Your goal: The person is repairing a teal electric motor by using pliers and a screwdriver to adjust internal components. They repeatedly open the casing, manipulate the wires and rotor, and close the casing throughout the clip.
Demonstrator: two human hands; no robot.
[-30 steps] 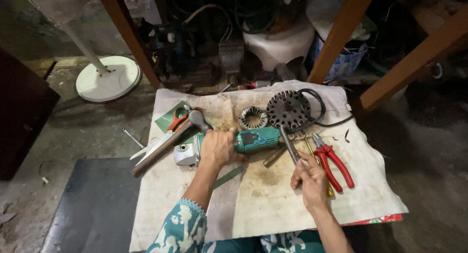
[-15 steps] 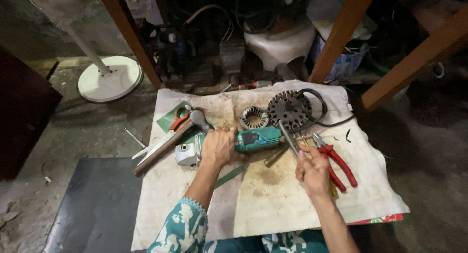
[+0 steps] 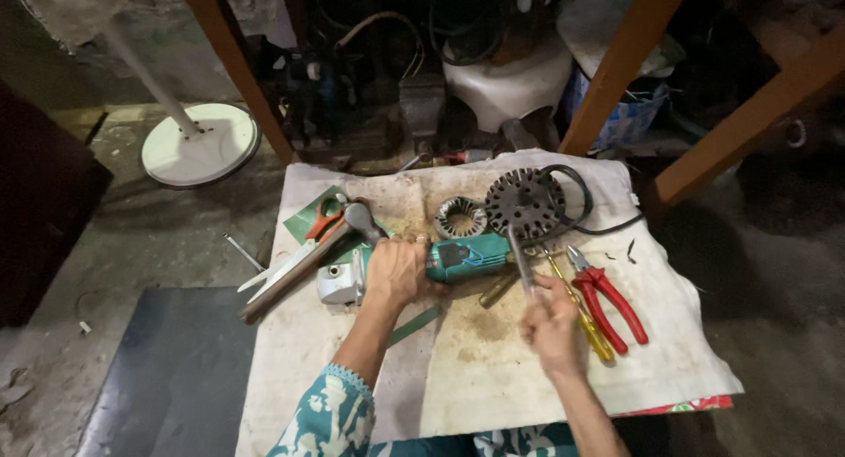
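Now our right hand point(image 3: 553, 327) has its fingers pinched around the lower end of a slim metal tool point(image 3: 521, 260), and over the last second it has slid a little toward the teal angle grinder point(image 3: 440, 262), so the shaft stands steeper, its tip just below the dark slotted rotor disc point(image 3: 525, 202). Our left hand point(image 3: 398, 270) stays clenched over the grinder's body at the middle of the stained cloth point(image 3: 458, 369), so the tool is being held steady while the right one works beside it. Counting outward: one grinder, one slotted disc, one smaller wound stator ring point(image 3: 461, 217), one pair of red-handled pliers point(image 3: 607, 299), one yellow-handled screwdriver point(image 3: 581, 312), one hammer point(image 3: 308, 259), and one orange-handled pair of scissors point(image 3: 304, 246).
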